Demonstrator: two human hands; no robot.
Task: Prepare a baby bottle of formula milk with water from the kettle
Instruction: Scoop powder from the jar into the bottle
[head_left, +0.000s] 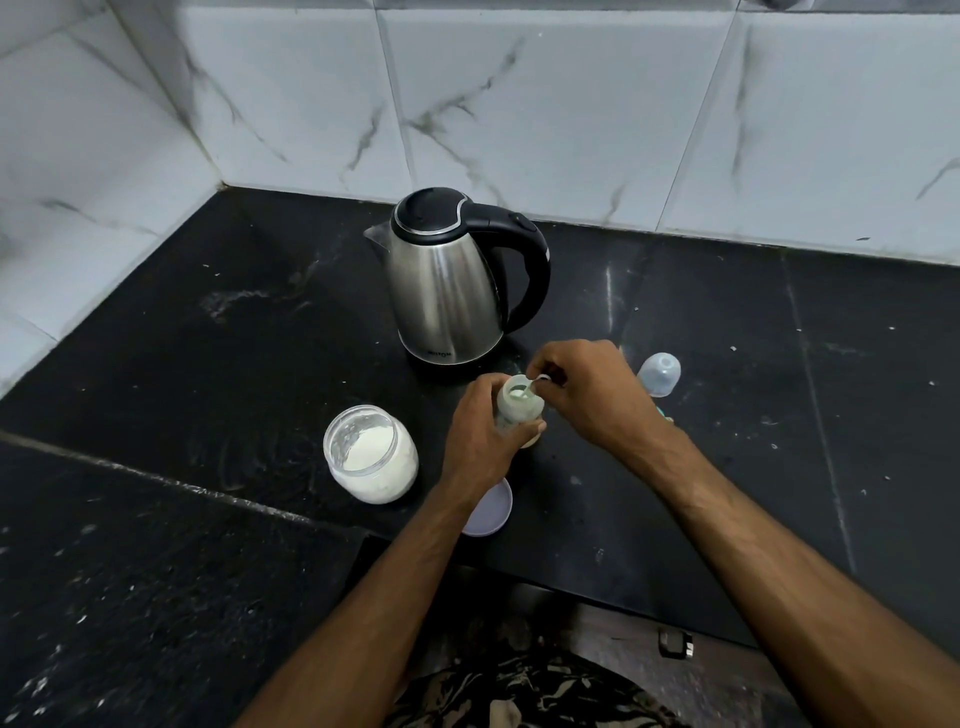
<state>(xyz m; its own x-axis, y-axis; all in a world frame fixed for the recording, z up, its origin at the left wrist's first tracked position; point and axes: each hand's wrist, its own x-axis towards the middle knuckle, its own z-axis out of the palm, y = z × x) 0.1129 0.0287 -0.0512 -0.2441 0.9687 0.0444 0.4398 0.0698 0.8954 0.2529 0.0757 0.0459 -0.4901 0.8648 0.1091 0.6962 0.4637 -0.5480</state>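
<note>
Gleaming black counter (208, 374), marbled wall tiles (545, 104).

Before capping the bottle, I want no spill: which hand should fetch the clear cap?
Right. The clear cap stands just beyond the right hand; the left hand grips the baby bottle, steadying it.

A black stone counter (208, 374), dusted with pale specks and smears, meets white marble-veined wall tiles (519, 104) behind it. Below the counter's front edge hangs camouflage-patterned clothing (519, 691).
</note>
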